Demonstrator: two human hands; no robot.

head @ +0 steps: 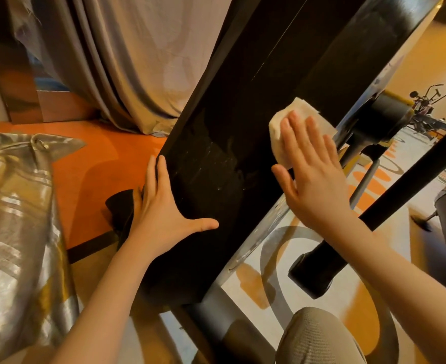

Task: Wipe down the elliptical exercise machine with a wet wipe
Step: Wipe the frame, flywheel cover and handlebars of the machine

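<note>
The elliptical machine's black housing runs diagonally through the middle of the head view, with faint wet streaks on its lower face. My right hand lies flat with straight fingers, pressing a white wet wipe against the housing's right side. My left hand rests on the housing's left edge; its fingers reach over that edge and the thumb spreads across the black face.
A grey curtain hangs behind on the left. A shiny silver bag sits at the lower left. A black tube with a foot crosses at the right. My knee is at the bottom. Other exercise machines stand far right.
</note>
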